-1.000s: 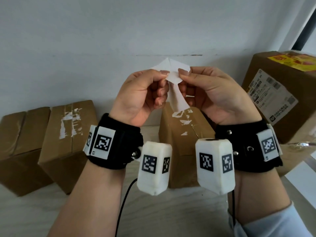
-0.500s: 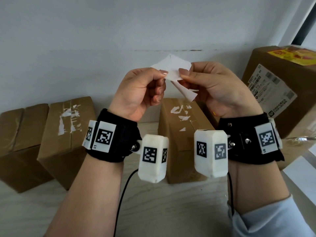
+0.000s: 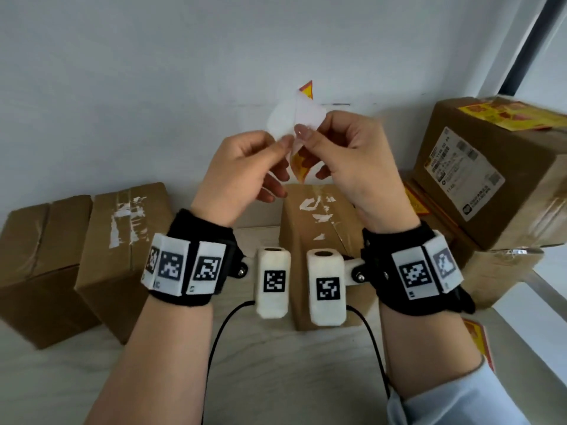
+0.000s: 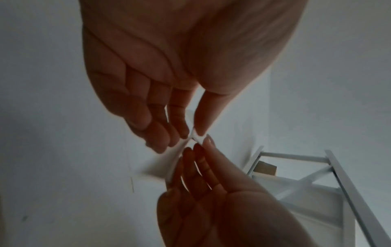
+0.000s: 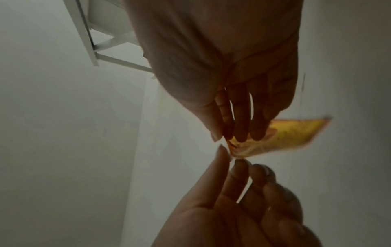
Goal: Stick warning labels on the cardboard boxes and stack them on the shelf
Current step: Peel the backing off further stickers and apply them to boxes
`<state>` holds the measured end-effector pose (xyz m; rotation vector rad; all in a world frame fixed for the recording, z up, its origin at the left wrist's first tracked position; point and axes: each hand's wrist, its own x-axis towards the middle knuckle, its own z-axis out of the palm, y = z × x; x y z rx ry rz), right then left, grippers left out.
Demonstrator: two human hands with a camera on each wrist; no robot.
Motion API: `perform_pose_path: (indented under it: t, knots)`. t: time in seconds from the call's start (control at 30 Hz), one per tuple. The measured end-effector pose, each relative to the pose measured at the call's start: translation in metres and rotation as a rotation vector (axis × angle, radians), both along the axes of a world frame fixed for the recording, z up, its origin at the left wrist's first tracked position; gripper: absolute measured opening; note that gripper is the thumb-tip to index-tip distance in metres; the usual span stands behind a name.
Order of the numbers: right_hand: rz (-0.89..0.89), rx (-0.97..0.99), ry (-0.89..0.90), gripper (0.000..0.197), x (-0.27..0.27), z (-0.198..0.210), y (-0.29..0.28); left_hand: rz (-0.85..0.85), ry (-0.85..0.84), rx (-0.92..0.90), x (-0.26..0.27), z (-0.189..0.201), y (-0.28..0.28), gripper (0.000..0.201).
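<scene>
Both hands are raised in front of the white wall. My left hand (image 3: 285, 145) pinches the white backing paper (image 3: 280, 122). My right hand (image 3: 303, 134) pinches a yellow and red warning label (image 3: 299, 168) that is partly peeled from that backing. The right wrist view shows the label's yellow face (image 5: 296, 133) under my right fingers (image 5: 239, 130). In the left wrist view the white sheet (image 4: 167, 165) hangs between the two hands. A cardboard box (image 3: 310, 216) with torn white tape scraps stands on the table below my hands.
Two brown boxes (image 3: 122, 240) (image 3: 40, 250) stand at the left against the wall. A large box (image 3: 491, 167) with yellow labels (image 3: 506, 118) on top sits on another box (image 3: 503, 271) at the right. More labels (image 3: 478, 338) lie at the lower right. A white shelf frame (image 4: 296, 157) shows.
The label and its backing have been pulled further apart. The label's yellow printed face now shows between the hands, where only white paper showed before.
</scene>
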<state>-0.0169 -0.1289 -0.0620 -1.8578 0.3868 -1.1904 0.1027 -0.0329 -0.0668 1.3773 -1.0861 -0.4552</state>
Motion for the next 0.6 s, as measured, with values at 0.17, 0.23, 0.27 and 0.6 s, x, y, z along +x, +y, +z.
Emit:
perform_pose_path:
  t: [0.17,0.23,0.27,0.6]
  knots:
    - [-0.004,0.042,0.032,0.033,-0.003,0.007,0.007,0.046,-0.122,-0.03,-0.008,0.003,0.001,0.026]
    - [0.017,0.087,0.048,0.035,-0.004,0.016,0.012,0.06,-0.145,-0.062,-0.012,0.01,0.0,0.025]
    - [0.028,0.102,0.058,0.037,-0.004,0.02,0.014,0.073,-0.147,-0.084,-0.013,0.015,-0.001,0.025]
    - [0.016,0.077,0.151,0.052,-0.012,0.047,0.031,0.211,-0.347,-0.147,-0.025,0.062,-0.002,0.03]
